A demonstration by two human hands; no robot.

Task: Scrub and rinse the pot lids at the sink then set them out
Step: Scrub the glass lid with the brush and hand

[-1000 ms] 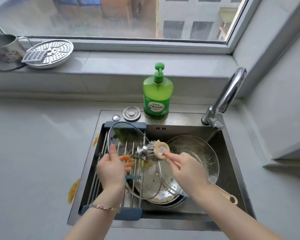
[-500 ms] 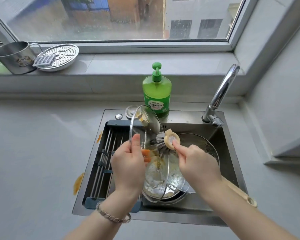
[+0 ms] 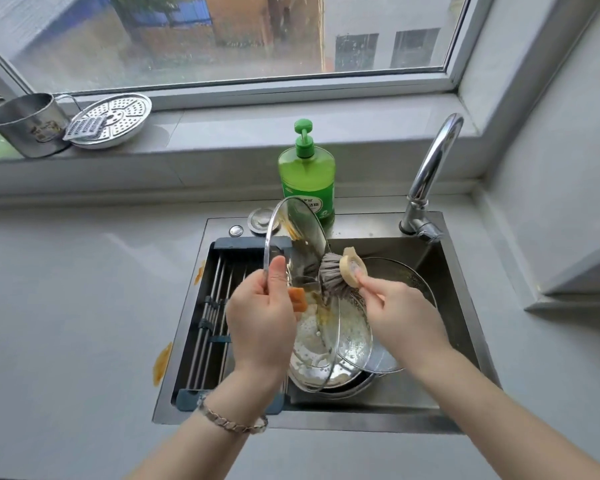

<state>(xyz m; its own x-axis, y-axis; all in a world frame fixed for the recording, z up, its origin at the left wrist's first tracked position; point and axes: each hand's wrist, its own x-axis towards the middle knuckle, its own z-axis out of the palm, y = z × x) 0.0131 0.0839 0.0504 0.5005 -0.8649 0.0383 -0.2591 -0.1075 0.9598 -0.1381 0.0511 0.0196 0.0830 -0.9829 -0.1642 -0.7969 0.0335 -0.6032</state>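
- L hand (image 3: 260, 323): bare; thumbnail looks short, plain.
- L wrist: silver-tone bracelet (image 3: 232, 419), flat chain-type links, shiny metal, one strand round the wrist.
- L forearm (image 3: 187, 445): bare skin down to btm edge of frame.
- R hand (image 3: 402, 317): bare, same as L.
- R forearm (image 3: 499, 410): bare to frame edge; wrist bare too.

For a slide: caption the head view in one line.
Left hand tilts a glass pot lid over the sink while the right hand scrubs it with a dish brush.

Daylit window (image 3: 222, 36) above a grey sill (image 3: 291, 126), pale countertop (image 3: 66, 306), grey walls (image 3: 551, 202).
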